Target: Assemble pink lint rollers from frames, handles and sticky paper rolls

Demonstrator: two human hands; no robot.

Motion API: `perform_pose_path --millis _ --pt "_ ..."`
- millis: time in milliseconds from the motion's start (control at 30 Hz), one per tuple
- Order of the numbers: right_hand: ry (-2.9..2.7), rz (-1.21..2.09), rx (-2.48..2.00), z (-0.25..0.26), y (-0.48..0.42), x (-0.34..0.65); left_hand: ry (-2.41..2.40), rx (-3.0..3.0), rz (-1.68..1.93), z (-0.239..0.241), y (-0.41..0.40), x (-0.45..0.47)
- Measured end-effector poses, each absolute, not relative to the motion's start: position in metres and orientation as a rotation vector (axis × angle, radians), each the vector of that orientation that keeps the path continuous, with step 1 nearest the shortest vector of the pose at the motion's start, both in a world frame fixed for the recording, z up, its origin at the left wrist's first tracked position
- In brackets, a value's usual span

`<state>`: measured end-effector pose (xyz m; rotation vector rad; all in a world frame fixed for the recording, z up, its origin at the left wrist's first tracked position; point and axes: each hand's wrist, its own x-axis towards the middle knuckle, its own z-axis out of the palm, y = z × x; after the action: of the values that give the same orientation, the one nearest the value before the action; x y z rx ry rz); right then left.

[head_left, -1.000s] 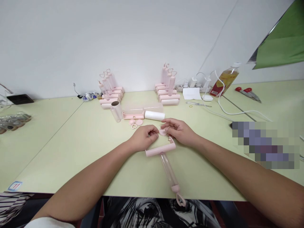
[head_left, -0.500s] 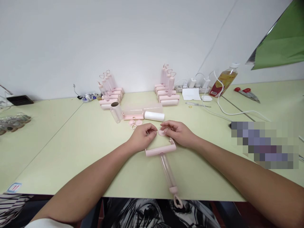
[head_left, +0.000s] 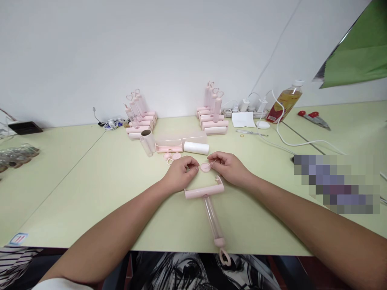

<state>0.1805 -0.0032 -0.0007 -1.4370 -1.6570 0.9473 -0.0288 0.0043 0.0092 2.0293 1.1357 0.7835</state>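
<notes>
A small pink disc (head_left: 205, 167) sits between my two hands. My right hand (head_left: 231, 169) is closed in a pinch, its fingertips at the disc's right edge. On the other side, my left hand (head_left: 180, 174) has curled fingers, with the tips close to the disc's left edge; whatever they may hold is hidden. Just below lies a pink lint roller frame (head_left: 204, 191) with a clear tube handle (head_left: 212, 219) pointing toward me. Its heart-shaped loop (head_left: 225, 257) sticks out past the table edge.
Beyond my hands are a white roll (head_left: 196, 148), a pink frame part (head_left: 169, 149), clear covers (head_left: 194, 137), a hollow tube (head_left: 147, 139) and more discs (head_left: 176, 156). Finished-looking lint rollers stand in two rows (head_left: 141, 121) (head_left: 215, 124). A bottle (head_left: 286, 102) and cables stand right.
My right fingers have drawn slightly back and up from over the disc, so more of it shows. The lint roller's loop end has shifted a little left. My left hand has barely moved.
</notes>
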Motion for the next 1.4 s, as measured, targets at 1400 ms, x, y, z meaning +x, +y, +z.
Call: perform_pose_path --millis 1400 --pt "-1.748 0.971 -1.443 0.0001 -0.0022 0.1835 1.108 2.059 0.754 0.0107 0.0037 -0.0291"
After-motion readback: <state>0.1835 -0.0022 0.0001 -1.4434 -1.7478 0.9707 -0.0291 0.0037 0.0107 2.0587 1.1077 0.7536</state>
